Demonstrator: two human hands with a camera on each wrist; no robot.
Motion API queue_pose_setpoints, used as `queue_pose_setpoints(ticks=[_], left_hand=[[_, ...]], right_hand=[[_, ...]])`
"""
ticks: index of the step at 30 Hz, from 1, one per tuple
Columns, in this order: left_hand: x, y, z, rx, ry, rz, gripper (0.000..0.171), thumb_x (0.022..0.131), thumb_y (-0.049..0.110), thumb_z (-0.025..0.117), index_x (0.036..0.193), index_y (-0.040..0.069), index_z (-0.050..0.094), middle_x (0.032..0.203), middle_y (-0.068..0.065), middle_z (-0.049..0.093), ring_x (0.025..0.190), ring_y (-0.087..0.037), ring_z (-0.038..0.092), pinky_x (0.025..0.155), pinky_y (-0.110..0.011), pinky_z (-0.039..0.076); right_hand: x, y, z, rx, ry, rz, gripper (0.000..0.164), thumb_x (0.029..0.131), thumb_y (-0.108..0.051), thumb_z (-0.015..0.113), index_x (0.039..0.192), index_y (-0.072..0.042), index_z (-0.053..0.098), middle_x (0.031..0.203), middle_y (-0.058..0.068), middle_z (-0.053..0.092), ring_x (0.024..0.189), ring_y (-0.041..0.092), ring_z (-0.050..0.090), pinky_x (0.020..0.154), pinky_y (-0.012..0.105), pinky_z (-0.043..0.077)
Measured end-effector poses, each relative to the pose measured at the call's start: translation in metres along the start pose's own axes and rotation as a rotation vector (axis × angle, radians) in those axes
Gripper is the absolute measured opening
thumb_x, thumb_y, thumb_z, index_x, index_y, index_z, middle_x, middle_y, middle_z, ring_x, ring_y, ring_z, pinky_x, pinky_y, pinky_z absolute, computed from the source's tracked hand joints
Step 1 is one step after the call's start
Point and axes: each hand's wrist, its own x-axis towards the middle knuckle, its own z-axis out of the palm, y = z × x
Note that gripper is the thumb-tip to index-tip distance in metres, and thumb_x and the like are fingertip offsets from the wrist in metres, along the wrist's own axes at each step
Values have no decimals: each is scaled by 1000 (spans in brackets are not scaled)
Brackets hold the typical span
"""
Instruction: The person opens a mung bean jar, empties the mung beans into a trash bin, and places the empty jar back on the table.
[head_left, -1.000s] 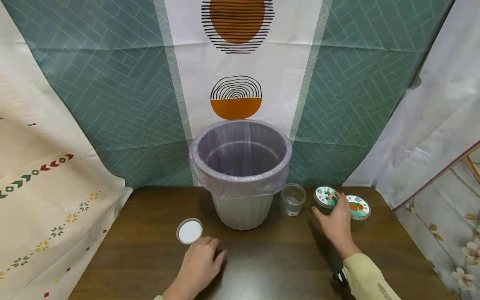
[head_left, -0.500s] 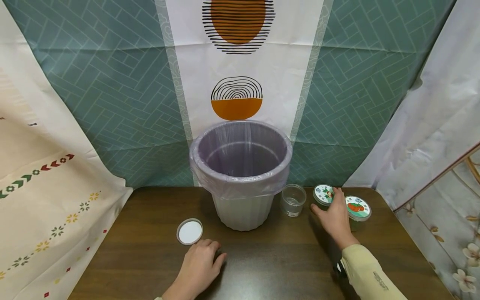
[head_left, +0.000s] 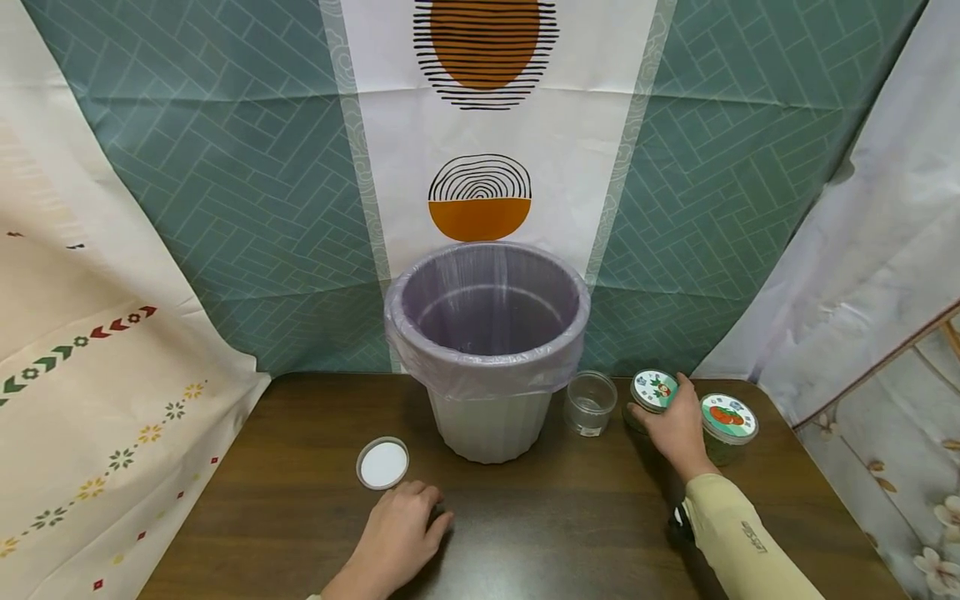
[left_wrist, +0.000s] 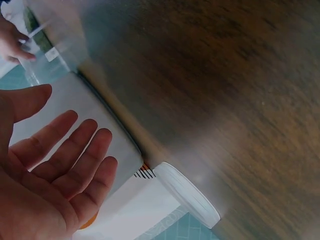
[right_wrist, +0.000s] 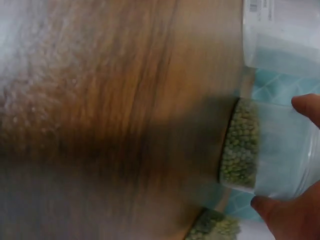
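My right hand [head_left: 677, 429] grips a lidded clear plastic jar [right_wrist: 272, 150], thumb on one side and fingers on the other, near its lid [head_left: 654, 390]. Small green mung-like beans fill the lower part of this jar. To its right stands a second lidded jar [head_left: 727, 421] with green contents and an orange fruit picture on the lid. On the left, an open clear jar [head_left: 590, 404] has no lid on it. My left hand [head_left: 397, 533] rests near the table's front with loosely bent fingers, holding nothing. A round lid [head_left: 382, 463] with a white disc lies just beyond its fingertips.
A tall grey bin [head_left: 487, 421] lined with a thin purple bag stands at the middle back of the brown wooden table [head_left: 525, 533]. Patterned cloth hangs behind the table and along both sides.
My right hand has closed in around the bean jar's upper part, its fingers shifting slightly. The head view has turned a little left. My left hand stays in place.
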Motion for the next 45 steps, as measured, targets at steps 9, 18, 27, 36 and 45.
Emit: queue_pose_setpoints(ticks=[9, 18, 27, 36, 45], left_hand=[[2, 1, -1, -6, -33, -4, 21, 81, 35, 69, 88, 15, 69, 82, 5, 64, 75, -12, 60, 65, -32, 51], [12, 7, -6, -2, 5, 14, 21, 81, 35, 69, 88, 15, 70, 82, 5, 65, 75, -12, 61, 65, -31, 51], [25, 11, -10, -6, 69, 30, 19, 81, 33, 70, 87, 15, 70, 82, 5, 66, 75, -13, 62, 65, -32, 50], [29, 17, -11, -25, 82, 14, 20, 82, 34, 69, 89, 15, 70, 84, 3, 67, 78, -13, 61, 69, -33, 50], [31, 20, -11, -34, 117, -2, 20, 81, 34, 69, 89, 16, 69, 87, 4, 67, 82, -14, 63, 71, -34, 51]], right_hand=[[-6, 10, 6, 78, 6, 53, 110, 70, -44, 79, 146, -2, 11, 131, 30, 42, 118, 45, 46, 95, 58, 39], [-28, 6, 6, 134, 106, 48, 106, 60, -45, 85, 140, -5, 28, 127, 20, 49, 116, 36, 51, 97, 51, 41], [-57, -26, -23, 181, 209, 132, 107, 55, -50, 86, 137, -12, 31, 126, 15, 51, 115, 32, 51, 95, 50, 41], [-94, -67, -26, 281, 162, -72, 92, 54, -41, 89, 133, -31, 43, 118, -15, 54, 103, -1, 52, 80, 10, 42], [-132, -83, 0, 247, -57, -371, 99, 58, -49, 84, 142, -34, 33, 130, -11, 49, 111, 5, 51, 87, 20, 45]])
